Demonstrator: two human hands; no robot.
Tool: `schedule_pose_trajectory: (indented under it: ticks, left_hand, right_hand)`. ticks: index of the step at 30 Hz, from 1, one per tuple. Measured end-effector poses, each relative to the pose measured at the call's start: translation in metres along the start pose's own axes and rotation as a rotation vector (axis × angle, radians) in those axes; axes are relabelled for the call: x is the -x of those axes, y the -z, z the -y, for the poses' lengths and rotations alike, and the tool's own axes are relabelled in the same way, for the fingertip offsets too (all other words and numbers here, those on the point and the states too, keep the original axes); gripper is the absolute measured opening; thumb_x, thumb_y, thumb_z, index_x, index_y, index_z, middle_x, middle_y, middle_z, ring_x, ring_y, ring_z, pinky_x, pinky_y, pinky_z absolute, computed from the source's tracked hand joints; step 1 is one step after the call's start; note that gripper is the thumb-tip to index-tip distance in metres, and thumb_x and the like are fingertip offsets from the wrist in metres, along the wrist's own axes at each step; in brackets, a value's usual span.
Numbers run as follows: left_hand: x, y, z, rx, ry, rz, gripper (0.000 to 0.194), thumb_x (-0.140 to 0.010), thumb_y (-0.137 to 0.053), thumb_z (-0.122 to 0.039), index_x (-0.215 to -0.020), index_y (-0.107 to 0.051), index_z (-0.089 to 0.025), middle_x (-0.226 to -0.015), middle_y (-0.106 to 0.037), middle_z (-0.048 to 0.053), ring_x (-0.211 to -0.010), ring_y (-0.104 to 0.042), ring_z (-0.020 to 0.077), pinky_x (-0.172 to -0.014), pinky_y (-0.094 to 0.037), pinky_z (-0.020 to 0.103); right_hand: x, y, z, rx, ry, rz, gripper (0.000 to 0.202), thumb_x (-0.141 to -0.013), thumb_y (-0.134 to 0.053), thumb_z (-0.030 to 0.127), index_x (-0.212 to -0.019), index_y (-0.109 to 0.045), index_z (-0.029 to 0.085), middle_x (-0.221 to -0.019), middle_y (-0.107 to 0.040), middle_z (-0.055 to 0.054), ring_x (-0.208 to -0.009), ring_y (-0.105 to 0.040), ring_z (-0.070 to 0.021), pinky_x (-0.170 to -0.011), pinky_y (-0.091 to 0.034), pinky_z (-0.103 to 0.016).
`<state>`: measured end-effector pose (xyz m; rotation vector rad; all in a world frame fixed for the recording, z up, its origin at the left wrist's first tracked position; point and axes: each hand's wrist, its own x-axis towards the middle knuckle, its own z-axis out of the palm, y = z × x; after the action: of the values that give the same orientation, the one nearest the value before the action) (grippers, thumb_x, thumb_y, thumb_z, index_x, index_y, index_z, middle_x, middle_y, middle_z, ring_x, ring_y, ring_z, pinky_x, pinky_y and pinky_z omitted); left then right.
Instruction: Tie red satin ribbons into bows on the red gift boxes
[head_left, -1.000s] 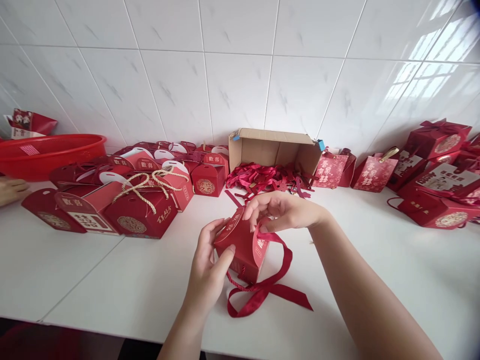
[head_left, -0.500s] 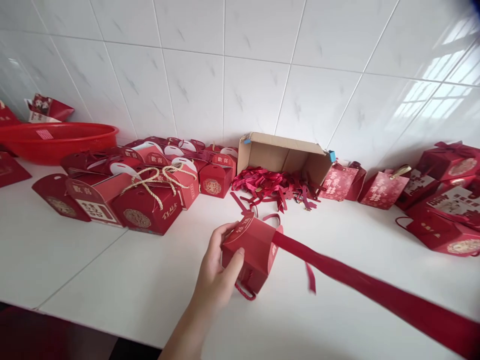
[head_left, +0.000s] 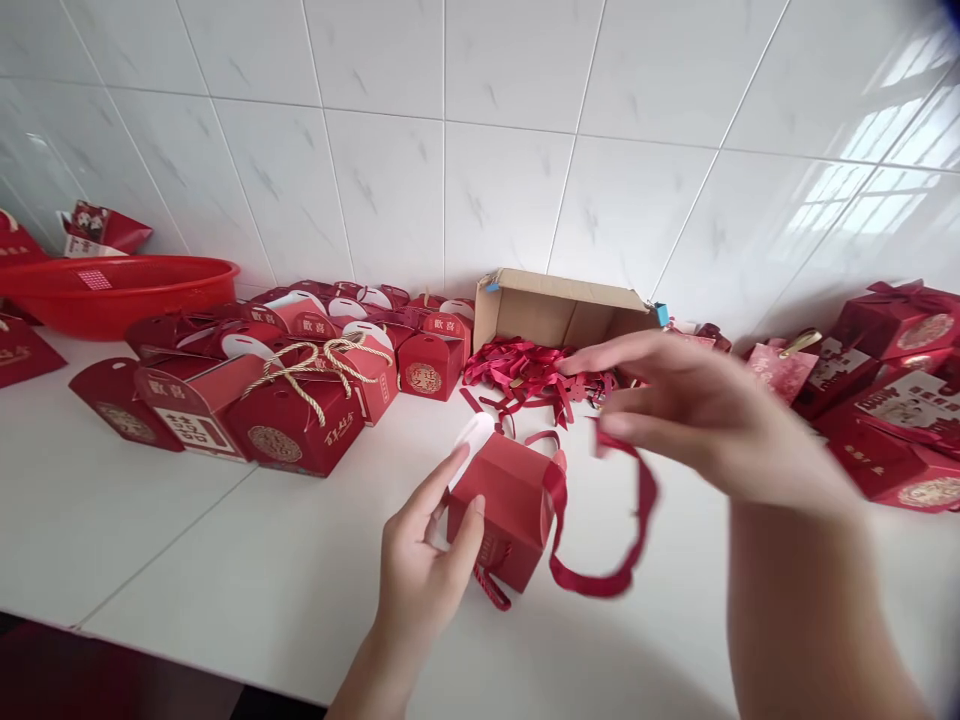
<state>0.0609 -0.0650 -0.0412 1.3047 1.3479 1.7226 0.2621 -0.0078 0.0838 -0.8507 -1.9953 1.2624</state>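
My left hand (head_left: 427, 545) grips a small red gift box (head_left: 504, 500) on the white table, thumb on its top and fingers along its left side. One flap of the box stands up and shows its white inner face. A dark red ribbon (head_left: 600, 585) hangs in a loop from the box's right side up to my right hand (head_left: 694, 415). That hand is slightly blurred, above and right of the box, and pinches the ribbon's end between thumb and fingers. A red cord loop (head_left: 493, 590) sticks out at the box's lower front.
An opened cardboard box (head_left: 566, 300) spills a pile of red ribbons (head_left: 517, 365) behind my hands. Several red gift boxes (head_left: 296, 425) crowd the left, with a red plastic basin (head_left: 142, 290) behind them. More red boxes (head_left: 892, 400) stand at the right, near the tiled wall (head_left: 510, 190).
My right hand has come into view from the right with the ribbon's end. The ribbon, formerly stretched off to the lower right, now hangs slack. The box's left flap has lifted.
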Motion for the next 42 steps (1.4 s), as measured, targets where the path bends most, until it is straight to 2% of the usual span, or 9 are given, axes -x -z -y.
schedule_pose_trajectory:
  ticks: [3, 6, 9, 16, 19, 22, 28, 34, 42]
  left_hand:
    - [0.0, 0.001, 0.002, -0.001, 0.003, 0.031, 0.042, -0.077, -0.065, -0.029, -0.118, -0.06, -0.021, -0.104, -0.069, 0.006, -0.091, -0.066, 0.0217, -0.085, -0.053, 0.035]
    - [0.001, 0.002, 0.005, -0.001, -0.049, 0.175, 0.033, -0.078, -0.065, -0.024, -0.11, -0.058, -0.022, -0.097, -0.069, 0.005, -0.085, -0.066, 0.0185, -0.078, -0.055, 0.03]
    - [0.003, 0.004, 0.006, -0.005, -0.088, 0.279, 0.031, -0.08, -0.063, -0.02, -0.109, -0.055, -0.025, -0.106, -0.066, 0.005, -0.091, -0.065, 0.018, -0.077, -0.054, 0.027]
    - [0.009, 0.003, -0.001, -0.005, -0.149, 0.321, 0.027, -0.08, -0.063, -0.02, -0.105, -0.056, -0.026, -0.118, -0.056, 0.006, -0.1, -0.061, 0.0205, -0.078, -0.054, 0.029]
    - [0.012, 0.002, -0.01, 0.11, -0.086, 0.187, 0.036, -0.08, -0.062, -0.03, -0.114, -0.049, -0.026, -0.113, -0.059, 0.007, -0.093, -0.063, 0.0195, -0.074, -0.053, 0.029]
    - [0.013, 0.002, -0.017, 0.251, 0.059, 0.075, 0.027, -0.087, -0.052, -0.041, -0.107, -0.049, -0.023, -0.101, -0.06, 0.006, -0.083, -0.063, 0.0176, -0.067, -0.052, 0.027]
    - [0.003, 0.005, -0.017, 0.356, 0.259, 0.26, 0.023, -0.088, -0.049, -0.04, -0.077, -0.049, -0.02, -0.069, -0.05, -0.002, -0.061, -0.048, 0.0094, -0.053, -0.04, 0.018]
    - [0.001, 0.007, -0.018, 0.379, 0.306, 0.414, 0.025, -0.09, -0.049, -0.038, -0.074, -0.048, -0.019, -0.065, -0.044, -0.003, -0.061, -0.04, 0.0087, -0.058, -0.037, 0.018]
    - [0.007, 0.0, -0.02, 0.526, 0.363, 0.448, 0.021, -0.09, -0.047, -0.034, -0.074, -0.048, -0.019, -0.064, -0.045, -0.004, -0.056, -0.042, 0.0076, -0.053, -0.038, 0.017]
  right_hand:
    - [-0.021, -0.017, -0.019, 0.025, 0.063, -0.029, 0.032, -0.084, -0.059, 0.019, -0.116, -0.052, 0.023, -0.121, -0.055, -0.006, -0.075, -0.061, -0.0122, -0.064, -0.054, -0.027]
    - [-0.038, -0.032, -0.037, 0.069, 0.052, 0.019, 0.049, -0.081, -0.057, 0.012, -0.126, -0.046, 0.028, -0.132, -0.047, -0.006, -0.074, -0.062, -0.0101, -0.067, -0.055, -0.028]
    - [-0.043, -0.04, -0.044, 0.099, 0.03, 0.063, 0.058, -0.08, -0.055, 0.009, -0.132, -0.041, 0.031, -0.136, -0.045, -0.006, -0.077, -0.064, -0.0107, -0.073, -0.055, -0.031]
    - [-0.04, -0.043, -0.043, 0.07, -0.027, 0.059, 0.054, -0.081, -0.056, 0.012, -0.131, -0.043, 0.029, -0.134, -0.045, -0.007, -0.079, -0.066, -0.0108, -0.075, -0.056, -0.029]
    - [-0.039, -0.043, -0.041, -0.008, -0.016, 0.155, 0.05, -0.082, -0.057, 0.011, -0.128, -0.045, 0.026, -0.13, -0.048, -0.006, -0.075, -0.066, -0.0085, -0.073, -0.056, -0.025]
    - [-0.037, -0.045, -0.038, -0.048, 0.025, 0.293, 0.049, -0.08, -0.06, 0.011, -0.125, -0.048, 0.026, -0.128, -0.049, -0.005, -0.078, -0.066, -0.0082, -0.073, -0.055, -0.022]
    - [-0.036, -0.049, -0.035, -0.083, 0.033, 0.38, 0.049, -0.081, -0.059, 0.009, -0.125, -0.049, 0.025, -0.122, -0.054, -0.004, -0.082, -0.065, -0.0091, -0.075, -0.056, -0.023]
    - [-0.034, -0.051, -0.035, -0.081, 0.033, 0.378, 0.045, -0.082, -0.059, 0.013, -0.124, -0.05, 0.024, -0.119, -0.056, -0.005, -0.084, -0.066, -0.012, -0.077, -0.056, -0.027]
    - [-0.032, -0.052, -0.031, 0.025, 0.052, 0.38, 0.042, -0.083, -0.059, 0.015, -0.123, -0.05, 0.023, -0.113, -0.059, -0.005, -0.084, -0.066, -0.0135, -0.075, -0.055, -0.027]
